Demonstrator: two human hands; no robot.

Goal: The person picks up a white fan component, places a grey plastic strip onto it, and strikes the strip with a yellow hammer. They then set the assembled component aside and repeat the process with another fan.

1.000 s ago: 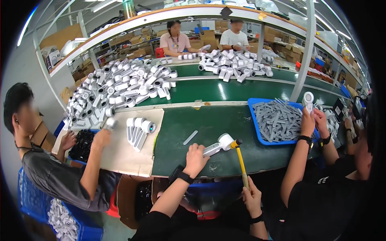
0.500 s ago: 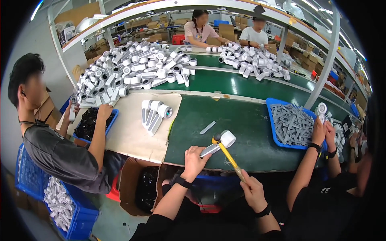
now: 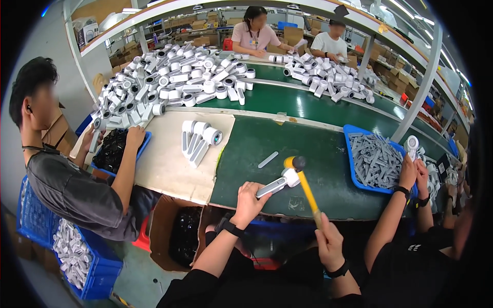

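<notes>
My left hand point(image 3: 249, 203) is closed round the handle end of a white handheld fan point(image 3: 271, 188) with a grey strip along its handle. The fan lies on the green table mat, its round head pointing away to the right. In my right hand point(image 3: 330, 246) is a mallet point(image 3: 309, 194) with a yellow shaft and a yellow-and-black head. That mallet head is raised near the fan's round head, partly covering it from view. A loose grey strip point(image 3: 268, 159) rests on the mat just beyond. Several finished-looking white fans point(image 3: 199, 142) stand grouped on the beige board to the left.
A blue tray of grey strips point(image 3: 375, 159) sits at the right, beside a co-worker's hands holding a fan. Large heaps of white fans point(image 3: 179, 77) cover the far belt. At left, another person reaches into a blue tray of black parts point(image 3: 110, 151). An open cardboard box point(image 3: 164, 241) stands below.
The mallet head has lifted off the fan and moved to the right, swung by my right hand. My left hand keeps hold of the fan.
</notes>
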